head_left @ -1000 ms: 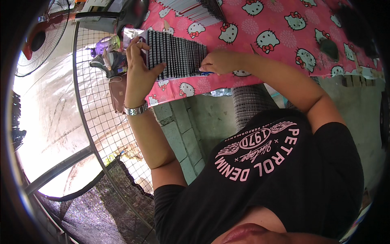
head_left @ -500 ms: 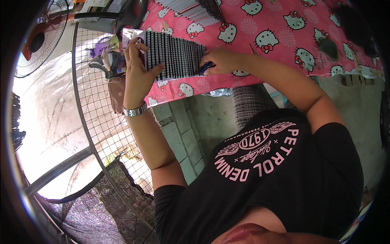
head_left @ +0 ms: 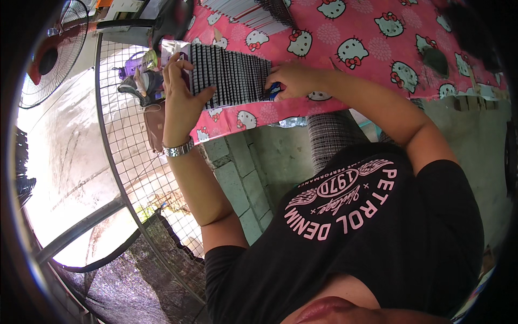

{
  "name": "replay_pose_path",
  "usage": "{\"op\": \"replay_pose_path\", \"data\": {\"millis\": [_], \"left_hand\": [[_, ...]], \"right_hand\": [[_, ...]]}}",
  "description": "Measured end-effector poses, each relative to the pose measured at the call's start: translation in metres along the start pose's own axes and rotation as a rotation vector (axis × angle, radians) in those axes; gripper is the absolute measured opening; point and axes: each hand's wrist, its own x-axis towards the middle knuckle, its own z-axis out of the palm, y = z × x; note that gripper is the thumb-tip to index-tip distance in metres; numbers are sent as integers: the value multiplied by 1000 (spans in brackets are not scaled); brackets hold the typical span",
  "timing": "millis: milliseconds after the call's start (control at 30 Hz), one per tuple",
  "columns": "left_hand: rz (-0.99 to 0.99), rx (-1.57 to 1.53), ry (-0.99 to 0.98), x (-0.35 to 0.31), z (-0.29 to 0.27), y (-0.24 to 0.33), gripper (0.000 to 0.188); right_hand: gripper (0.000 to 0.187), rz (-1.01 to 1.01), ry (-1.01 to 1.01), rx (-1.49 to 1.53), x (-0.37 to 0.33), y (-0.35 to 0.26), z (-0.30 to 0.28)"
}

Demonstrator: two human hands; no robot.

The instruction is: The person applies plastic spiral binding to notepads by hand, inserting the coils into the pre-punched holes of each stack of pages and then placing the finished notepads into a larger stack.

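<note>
A stack of close-set black and white rows [head_left: 232, 75], looking like wire-bound pages seen at their bindings, lies at the table's near left edge. My left hand [head_left: 181, 83] grips its left end, fingers curled over the far side and thumb pressed on the striped top. At the stack's right end my right hand [head_left: 294, 81] is closed round a small tool with a blue handle [head_left: 274, 88]. Most of that tool is hidden by the fingers, so its kind cannot be made out. The tool touches or nearly touches the last rows.
A pink patterned cloth [head_left: 329, 32] covers the table. Another wire-bound stack [head_left: 253, 15] lies at the back. To the left are a wire grid [head_left: 129, 124], a purple bottle [head_left: 137, 65], a grey shoe [head_left: 132, 89] and a fan [head_left: 54, 54]. A dark green object [head_left: 435, 62] lies on the right.
The view has shifted slightly. My right hand has turned a little at the stack's right end, and the blue tool shows differently between its fingers. My left hand keeps its place on the stack.
</note>
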Motion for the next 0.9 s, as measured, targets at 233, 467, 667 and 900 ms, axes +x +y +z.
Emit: {"op": "replay_pose_path", "data": {"millis": [233, 467, 667, 900], "left_hand": [[1, 34, 9, 0, 1, -3, 59], [21, 38, 21, 0, 0, -2, 61], [26, 17, 16, 1, 1, -2, 62], [28, 49, 25, 0, 0, -2, 62]], "right_hand": [[33, 288, -409, 310, 15, 0, -13], [30, -10, -29, 45, -1, 13, 7], [35, 220, -408, 317, 13, 16, 0], [29, -117, 72, 14, -5, 19, 15]]}}
